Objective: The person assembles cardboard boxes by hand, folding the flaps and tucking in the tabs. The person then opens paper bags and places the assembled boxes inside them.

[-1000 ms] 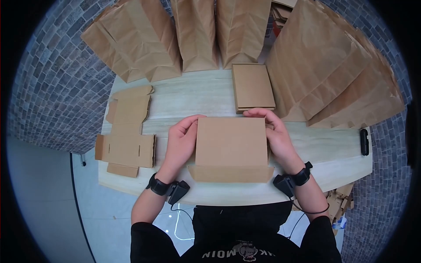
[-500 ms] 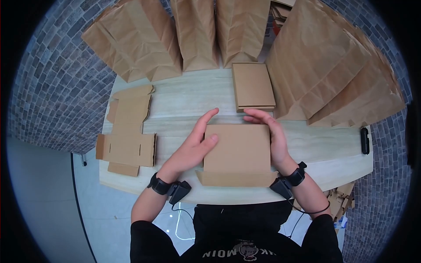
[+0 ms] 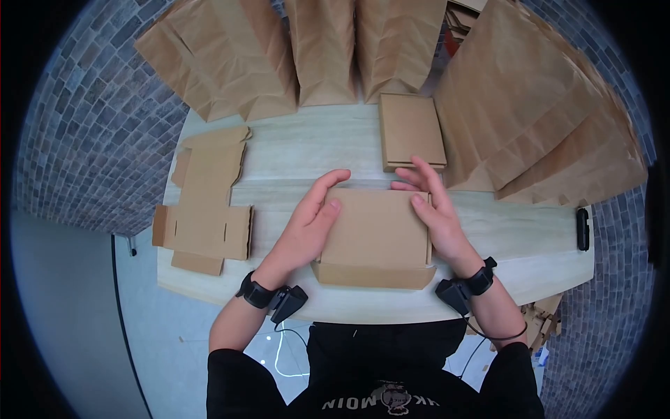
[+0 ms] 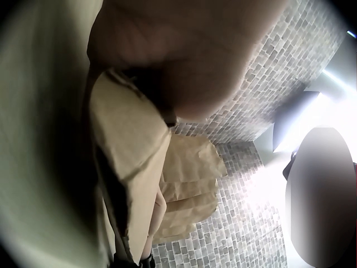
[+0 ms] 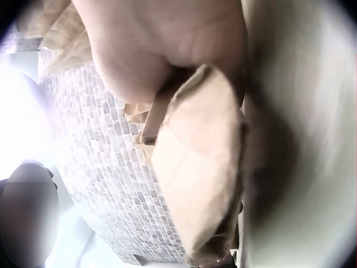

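A brown cardboard box (image 3: pixel 375 227) lies near the front of the table, its lid down and its front flap (image 3: pixel 375 278) sticking out toward the person. My left hand (image 3: pixel 307 225) holds the box's left side, thumb on the lid's far left corner and fingers reaching past the back edge. On the other side, my right hand (image 3: pixel 441 222) holds the right edge with its thumb on the lid. Its fingers point beyond the far right corner. In the left wrist view, the palm is against the box's end (image 4: pixel 125 123); the right wrist view shows the flap's end (image 5: pixel 195 162) below the palm.
A closed cardboard box (image 3: pixel 412 131) stands behind the right hand. An unfolded cardboard blank (image 3: pixel 202 202) lies at left. Tall paper bags (image 3: pixel 223 63) line the back, with more bags (image 3: pixel 516 105) at right. A small black object (image 3: pixel 583 229) sits near the right edge.
The left thumb has come from beside the box onto its lid, and the right thumb now rests on the lid too. The box has shifted slightly to the right since the first frame.
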Tool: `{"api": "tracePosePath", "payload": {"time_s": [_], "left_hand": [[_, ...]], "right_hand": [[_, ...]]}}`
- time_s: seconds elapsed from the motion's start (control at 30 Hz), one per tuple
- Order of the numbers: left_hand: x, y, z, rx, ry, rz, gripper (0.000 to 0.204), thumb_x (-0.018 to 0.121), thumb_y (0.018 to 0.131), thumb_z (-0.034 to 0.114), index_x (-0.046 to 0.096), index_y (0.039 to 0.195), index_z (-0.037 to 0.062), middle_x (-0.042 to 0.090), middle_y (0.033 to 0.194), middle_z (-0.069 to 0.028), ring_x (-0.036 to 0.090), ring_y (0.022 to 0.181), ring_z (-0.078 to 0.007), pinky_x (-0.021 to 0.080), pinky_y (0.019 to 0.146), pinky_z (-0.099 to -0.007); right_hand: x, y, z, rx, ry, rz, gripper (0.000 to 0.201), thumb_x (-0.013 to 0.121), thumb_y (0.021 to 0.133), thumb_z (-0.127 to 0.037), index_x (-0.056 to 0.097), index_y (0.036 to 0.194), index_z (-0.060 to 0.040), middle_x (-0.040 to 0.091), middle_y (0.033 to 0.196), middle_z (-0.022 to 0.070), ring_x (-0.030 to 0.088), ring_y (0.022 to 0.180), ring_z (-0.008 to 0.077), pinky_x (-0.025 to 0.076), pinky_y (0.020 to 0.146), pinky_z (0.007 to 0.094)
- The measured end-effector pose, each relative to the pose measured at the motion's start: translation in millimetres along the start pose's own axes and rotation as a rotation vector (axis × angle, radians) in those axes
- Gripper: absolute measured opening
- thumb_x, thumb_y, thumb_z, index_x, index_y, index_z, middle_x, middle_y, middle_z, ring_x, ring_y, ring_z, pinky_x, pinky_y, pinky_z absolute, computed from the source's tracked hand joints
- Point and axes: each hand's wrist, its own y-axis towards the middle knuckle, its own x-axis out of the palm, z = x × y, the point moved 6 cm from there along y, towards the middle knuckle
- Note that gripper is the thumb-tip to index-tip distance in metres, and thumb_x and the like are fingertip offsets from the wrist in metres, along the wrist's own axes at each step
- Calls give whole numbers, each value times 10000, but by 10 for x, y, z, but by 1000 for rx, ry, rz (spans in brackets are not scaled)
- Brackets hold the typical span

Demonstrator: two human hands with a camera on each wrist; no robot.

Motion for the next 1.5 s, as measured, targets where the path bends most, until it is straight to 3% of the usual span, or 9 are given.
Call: {"api": "tracePosePath", "payload": {"time_s": [0.07, 0.23, 0.4, 0.6, 0.67, 0.8, 1.07, 1.33, 1.5], "left_hand": [[-33, 6, -36, -27, -88, 38, 434, 420, 1016, 123, 391, 1443, 54, 473, 1429, -108, 470, 1258, -165, 370, 1061, -304], [-134, 35, -73, -5, -231, 172, 392, 405, 1022, 116, 433, 1409, 55, 546, 1353, -95, 534, 1179, -153, 412, 1021, -290], [-113, 17, 22, 123, -64, 111, 530, 453, 1021, 241, 280, 1489, 64, 392, 1475, -143, 349, 1373, -222, 263, 1144, -365], [-56, -23, 213, 283, 95, -40, 805, 504, 975, 472, 129, 1551, 52, 43, 1623, -190, 32, 1514, -299, 96, 1200, -437], [-55, -38, 286, 292, 155, -57, 897, 527, 935, 560, 122, 1555, 53, -8, 1627, -193, 10, 1515, -312, 98, 1198, -451], [-49, -50, 262, 339, 222, -121, 1148, 627, 776, 749, 135, 1561, 71, -84, 1625, -206, -13, 1511, -357, 120, 1190, -493], [5, -43, 105, 271, 217, -239, 1221, 799, 649, 663, 183, 1552, 118, -107, 1619, -200, 2, 1504, -388, 200, 1174, -506], [46, -105, 239, 375, 423, -220, 1127, 905, 567, 473, 321, 1484, 179, -76, 1605, -231, 17, 1483, -472, 214, 1166, -532], [37, -88, 268, 384, 451, -177, 717, 792, 709, 324, 522, 1346, 133, 266, 1551, -192, 261, 1429, -394, 280, 1144, -482]], "right_hand": [[37, -43, -47, -79, -100, -28, 724, 508, 1004, -193, 76, 1569, -58, 281, 1544, 175, 357, 1392, 249, 302, 1135, 370], [171, -118, -178, -141, -162, -97, 826, 529, 996, -196, -50, 1567, -47, 94, 1613, 192, 186, 1473, 279, 179, 1179, 381], [211, -160, -123, -192, -380, -125, 878, 558, 981, -192, -84, 1560, -39, 41, 1616, 216, 169, 1478, 284, 165, 1182, 384], [65, -74, -68, -67, -196, -68, 775, 554, 982, -166, 51, 1567, -100, 272, 1521, 181, 334, 1381, 239, 269, 1138, 362], [86, -65, -28, 78, 134, -38, 640, 556, 981, -143, 203, 1515, -151, 436, 1366, 119, 454, 1246, 185, 377, 1056, 332], [30, -76, -51, 111, 171, 41, 522, 552, 976, -118, 303, 1430, -180, 509, 1248, 78, 520, 1134, 152, 447, 965, 305], [-95, -58, 150, 225, 265, 53, 319, 491, 1015, -223, 375, 1310, -190, 541, 1154, 70, 541, 1041, 128, 470, 863, 291], [-70, -44, 86, 251, 142, -7, 366, 445, 1042, -331, 379, 1340, -128, 525, 1198, 56, 504, 1113, 128, 425, 945, 291], [-69, -82, -17, 207, 166, -25, 553, 349, 1062, -426, 277, 1526, -135, 468, 1404, 75, 453, 1296, 176, 366, 1073, 319]]}}
